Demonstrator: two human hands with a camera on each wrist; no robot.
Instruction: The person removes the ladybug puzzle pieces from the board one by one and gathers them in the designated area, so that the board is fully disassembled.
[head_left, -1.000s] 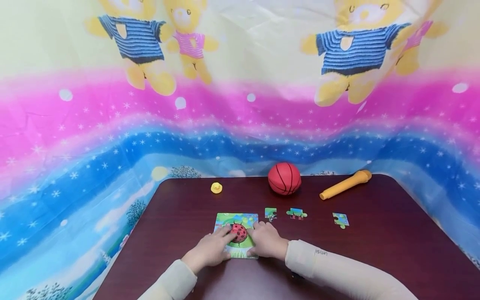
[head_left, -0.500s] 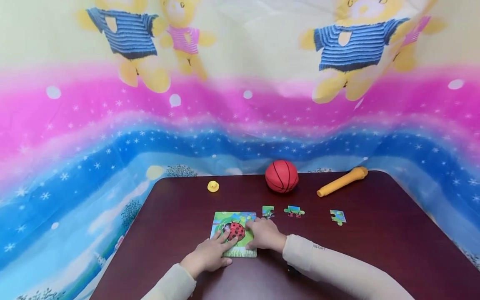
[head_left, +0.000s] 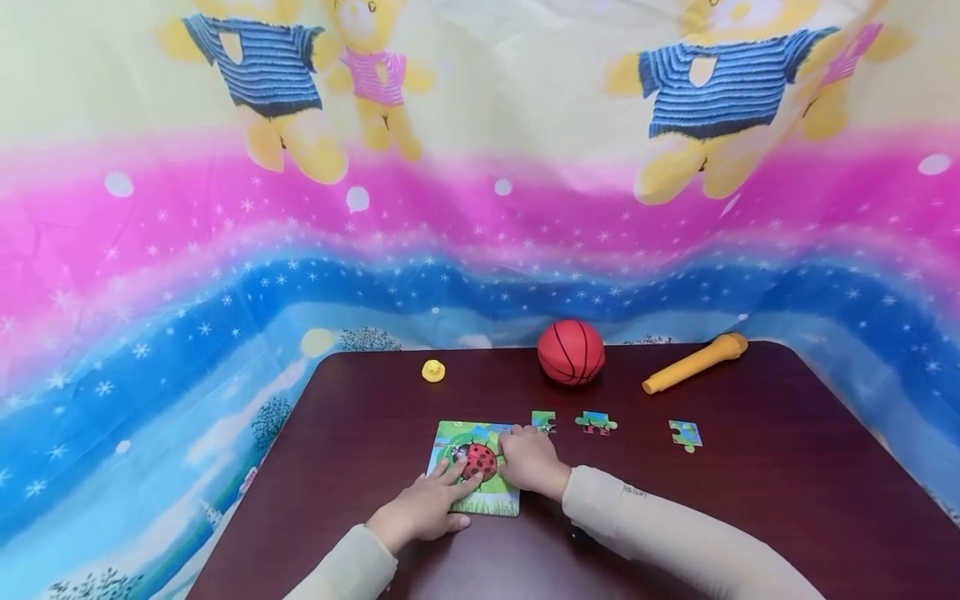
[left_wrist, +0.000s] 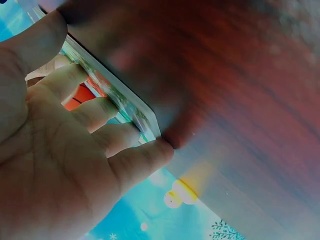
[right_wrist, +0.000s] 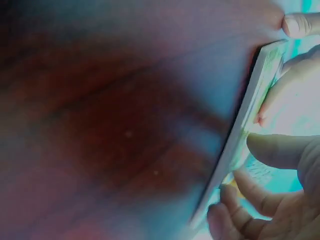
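Note:
A ladybug jigsaw puzzle [head_left: 491,505] lies flat on the dark table. My left hand [head_left: 422,505] rests on its lower left part, fingers spread across the picture and thumb just off the near edge. In the left wrist view that hand's fingertips lie along the puzzle's edge. My right hand [head_left: 534,458], fingers bent, presses on the upper right of the puzzle and hides that corner. The right wrist view shows the thumb of the right hand [right_wrist: 275,195] on the puzzle's face, apart from the fingers, with nothing visible between them.
Behind the right hand lies a loose puzzle piece [head_left: 543,419], partly covered by it. A second piece [head_left: 597,422] and a third piece [head_left: 686,433] are farther right. Along the back stand a yellow duck [head_left: 432,371], a red ball [head_left: 572,352] and a yellow toy microphone [head_left: 693,364].
My left hand has slid slightly down and left, uncovering more of the ladybug. My right hand has moved up along the puzzle's right side, its thumb leaving the lower corner. The loose pieces stay put.

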